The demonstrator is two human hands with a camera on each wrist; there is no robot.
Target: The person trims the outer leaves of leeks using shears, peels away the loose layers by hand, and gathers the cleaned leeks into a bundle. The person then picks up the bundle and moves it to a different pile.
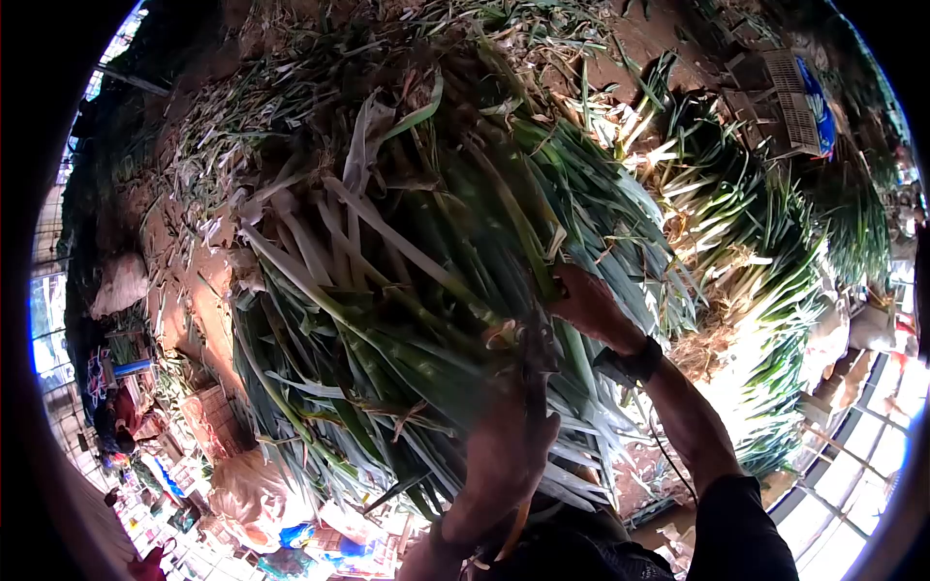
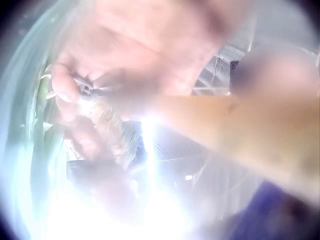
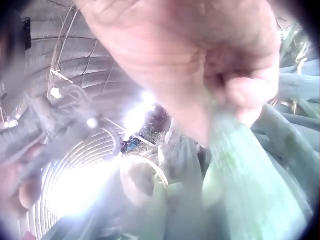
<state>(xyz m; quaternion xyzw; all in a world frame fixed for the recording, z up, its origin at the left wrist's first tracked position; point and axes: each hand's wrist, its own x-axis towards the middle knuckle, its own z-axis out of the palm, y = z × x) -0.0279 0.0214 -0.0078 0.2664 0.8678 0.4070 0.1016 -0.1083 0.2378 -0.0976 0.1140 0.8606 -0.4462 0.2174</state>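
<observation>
Long green leeks lie in a big heap in front of the person. Over the near side of the heap, the left hand grips a dark tool, its shape blurred. A tan, handle-like length runs from the left palm in the left wrist view. To the right and a little farther forward, the right hand curls round a leek. In the right wrist view the right hand's fingers pinch a broad green leaf; the dark tool shows at the left.
More leeks lie in a long row at the right, pale ends towards the heap. A plastic crate stands at the back right. Loose trimmings litter the ground behind the heap. Bags and another crate are at the lower left.
</observation>
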